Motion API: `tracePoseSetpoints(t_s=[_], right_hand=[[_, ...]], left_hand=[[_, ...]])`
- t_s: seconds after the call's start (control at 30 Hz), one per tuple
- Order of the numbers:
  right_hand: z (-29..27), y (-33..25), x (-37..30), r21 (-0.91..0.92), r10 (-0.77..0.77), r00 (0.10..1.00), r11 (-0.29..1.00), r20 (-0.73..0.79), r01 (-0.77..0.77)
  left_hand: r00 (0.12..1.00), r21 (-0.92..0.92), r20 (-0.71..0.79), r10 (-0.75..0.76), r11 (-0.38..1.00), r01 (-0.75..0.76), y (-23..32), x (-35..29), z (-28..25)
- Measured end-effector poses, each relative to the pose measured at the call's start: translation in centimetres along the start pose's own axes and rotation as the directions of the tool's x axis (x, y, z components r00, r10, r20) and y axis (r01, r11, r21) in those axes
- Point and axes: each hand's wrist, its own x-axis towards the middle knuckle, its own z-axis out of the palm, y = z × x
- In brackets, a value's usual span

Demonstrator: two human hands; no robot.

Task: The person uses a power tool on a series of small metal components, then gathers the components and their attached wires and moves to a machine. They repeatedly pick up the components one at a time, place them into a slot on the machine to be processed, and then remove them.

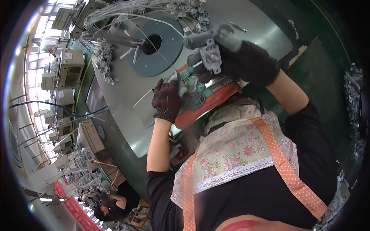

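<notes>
My right hand [252,63], in a dark knitted glove, is closed round a grey motor-like part [210,57] with cylindrical bodies and a flanged bracket. It is raised over the workbench and slightly blurred. My left hand [167,99], gloved the same way, has its fingers curled at a small whitish piece [173,79]; what exactly it grips is hidden. Between the hands lie green parts [187,73] and a coil of thin dark wire [195,100]. A red-orange edge [210,104] runs along the bench side closest to me.
Behind my left hand a grey round disc [165,38] with a dark centre lies on the metal bench [133,111]. Bundled wires with connectors [146,9] are heaped at the far edge. A slim metal tool [237,26] lies beyond my right hand. Another person [115,206] works at lower left.
</notes>
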Motion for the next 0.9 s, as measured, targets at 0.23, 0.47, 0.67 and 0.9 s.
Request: tracePoseSetpoints(t_s=[0.23,0.47,0.67,0.9], right_hand=[[3.8,-1.3,-2.2,-0.138,-0.090,0.996,0.987,-0.020,0.087],[4.9,0.0,-2.1,-0.335,-0.254,0.902,0.933,-0.350,0.133],[0.8,1.8,-0.3,-0.215,-0.333,0.866,0.939,-0.374,0.268],[1.4,2.3,-0.4,-0.230,-0.385,0.880,0.916,-0.278,0.328]], left_hand=[[0.997,0.044,0.057,-0.053,0.998,0.050,0.1,-0.4,0.0],[0.988,0.026,0.146,-0.058,0.998,0.054,-0.2,0.0,0.1],[0.978,0.031,0.162,-0.134,0.991,0.131,0.2,0.4,-0.2],[0.976,0.022,0.158,-0.152,0.988,0.151,-0.2,-0.1,-0.1]])
